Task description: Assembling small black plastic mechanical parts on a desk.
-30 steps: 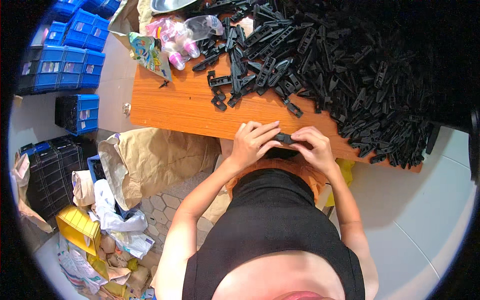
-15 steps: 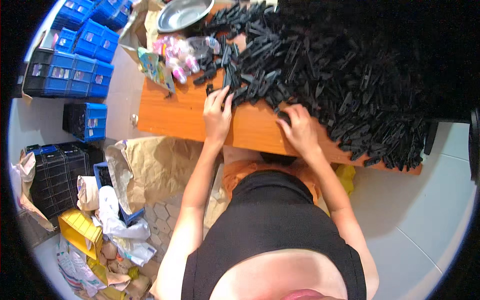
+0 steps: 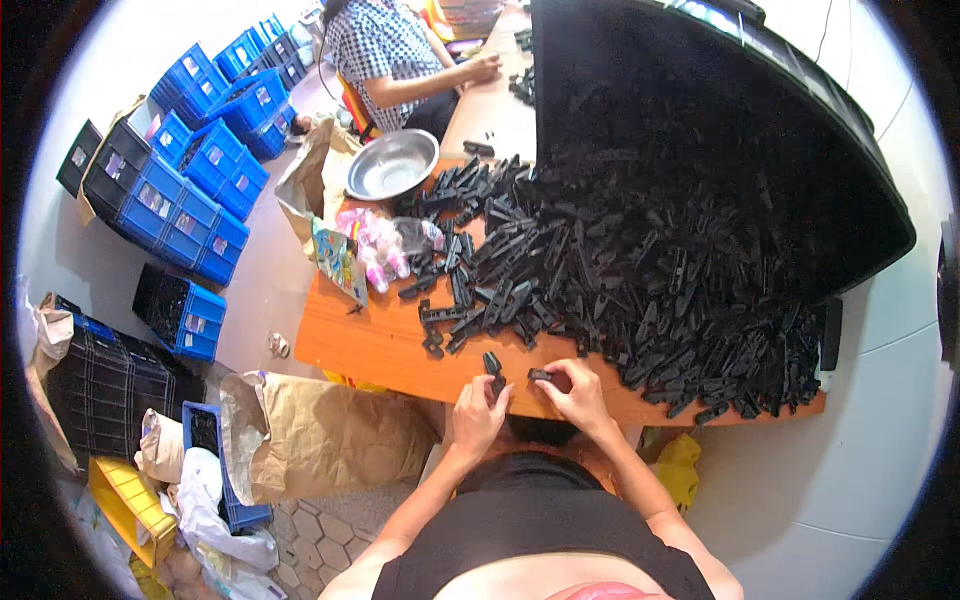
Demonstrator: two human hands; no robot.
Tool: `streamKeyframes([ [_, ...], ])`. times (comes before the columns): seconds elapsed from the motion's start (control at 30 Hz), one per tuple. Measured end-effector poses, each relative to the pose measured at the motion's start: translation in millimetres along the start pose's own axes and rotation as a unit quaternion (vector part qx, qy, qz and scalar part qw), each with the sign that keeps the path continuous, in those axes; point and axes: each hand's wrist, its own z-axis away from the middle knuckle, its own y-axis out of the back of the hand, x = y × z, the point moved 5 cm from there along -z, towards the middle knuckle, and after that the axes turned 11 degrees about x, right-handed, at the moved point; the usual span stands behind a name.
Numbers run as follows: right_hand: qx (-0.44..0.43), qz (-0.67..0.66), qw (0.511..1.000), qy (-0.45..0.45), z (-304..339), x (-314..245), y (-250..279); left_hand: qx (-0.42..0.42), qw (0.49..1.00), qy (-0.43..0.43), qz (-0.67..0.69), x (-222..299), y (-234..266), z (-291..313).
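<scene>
Near the front edge of the orange-brown table [image 3: 380, 345], my left hand [image 3: 477, 417] pinches a slim black plastic part [image 3: 492, 366] that points up and away from me. Just to the right, my right hand [image 3: 580, 398] is closed on a small dark plastic piece [image 3: 541, 375]. A short gap separates the two pieces. Beyond both hands spreads a heap of long black plastic parts [image 3: 590, 280], with a few loose ones at its left edge.
A big black bin [image 3: 880, 235] tips over the heap. On the far left of the table are a metal bowl [image 3: 392, 165] and pink-and-white plastic items [image 3: 375, 245]. A co-worker in a checked shirt [image 3: 375, 45] sits beyond. Blue crates [image 3: 185, 225] and a brown paper bag [image 3: 320, 435] stand left.
The view has tilted up, bringing the co-worker and the bin into sight. My hands have come closer together at the table's front edge, and a black part now shows in my left hand.
</scene>
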Motion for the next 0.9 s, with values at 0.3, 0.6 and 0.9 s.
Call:
streamKeyframes([
  [0.3,0.078,0.110,0.989,0.065,16.0,0.5,20.5,-0.022,0.993,-0.113,-0.018,6.2,7.5,-13.4],
  [0.6,0.007,-0.041,0.999,0.013,27.4,-17.6,-11.9,-0.137,0.953,-0.267,-0.045,-6.5,-0.1,-33.5],
  [0.9,-0.017,-0.011,0.999,0.041,25.9,-18.1,-10.0,-0.060,0.985,-0.121,0.108,-28.0,2.4,-23.9],
])
